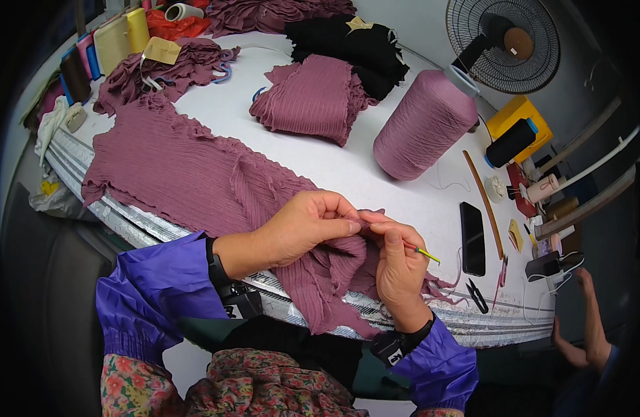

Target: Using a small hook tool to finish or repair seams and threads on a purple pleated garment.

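Pinched between the thumb and fingers of my left hand [300,228] is the edge of a ribbed mauve knit piece [177,167]. The knit spreads to the left over the table, and its loose end hangs over the front edge below my hands. Close beside, my right hand [401,272] is closed on a thin hook tool [422,251] with a red and yellow-green shaft. One hooked tip points away to the right; the tool's other end is hidden by my fingers. My right fingertips also touch the knit edge.
A folded mauve knit bundle [306,101], black fabric [348,52] and a large mauve yarn cone [425,125] stand farther back. Rightward lie a phone [472,238], thread snips [477,296] and a wooden stick [483,203]. A fan [504,42] is behind; another person's arm [592,323] shows at right.
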A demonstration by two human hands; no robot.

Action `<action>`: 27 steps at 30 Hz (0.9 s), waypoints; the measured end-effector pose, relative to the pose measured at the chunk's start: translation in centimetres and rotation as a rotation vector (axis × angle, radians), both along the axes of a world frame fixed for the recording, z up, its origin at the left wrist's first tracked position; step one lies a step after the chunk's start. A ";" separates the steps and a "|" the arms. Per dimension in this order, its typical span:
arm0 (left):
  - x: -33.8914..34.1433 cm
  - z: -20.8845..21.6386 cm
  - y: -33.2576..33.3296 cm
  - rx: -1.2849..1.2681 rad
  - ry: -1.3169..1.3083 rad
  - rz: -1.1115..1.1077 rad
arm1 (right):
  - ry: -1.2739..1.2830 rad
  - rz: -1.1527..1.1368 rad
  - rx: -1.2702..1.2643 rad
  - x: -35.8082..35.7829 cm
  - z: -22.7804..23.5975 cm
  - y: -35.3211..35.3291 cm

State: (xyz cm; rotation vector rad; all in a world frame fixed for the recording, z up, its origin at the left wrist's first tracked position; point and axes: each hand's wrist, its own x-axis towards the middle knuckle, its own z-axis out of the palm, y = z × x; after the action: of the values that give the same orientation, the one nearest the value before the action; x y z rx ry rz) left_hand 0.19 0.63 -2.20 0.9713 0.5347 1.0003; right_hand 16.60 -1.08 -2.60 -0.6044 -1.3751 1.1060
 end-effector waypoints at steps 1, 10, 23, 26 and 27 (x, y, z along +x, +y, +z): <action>0.1 0.0 0.0 0.001 -0.006 -0.002 | -0.007 -0.007 0.007 0.0 0.0 0.0; 0.1 0.2 -0.1 0.009 0.017 0.001 | -0.017 -0.020 0.033 0.2 -0.1 0.0; 0.2 0.0 0.0 0.026 0.002 0.021 | 0.008 -0.030 0.021 0.1 -0.1 0.0; 0.2 -0.1 0.0 0.031 -0.014 0.024 | 0.004 -0.027 0.016 0.1 -0.1 0.0; 0.2 -0.1 0.0 0.035 -0.016 0.027 | 0.003 -0.026 0.017 0.1 -0.1 -0.1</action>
State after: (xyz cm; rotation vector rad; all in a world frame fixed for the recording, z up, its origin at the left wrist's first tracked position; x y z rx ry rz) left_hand 0.37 0.64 -2.31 0.9892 0.5196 1.0436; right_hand 16.68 -1.15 -2.65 -0.6066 -1.3691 1.0734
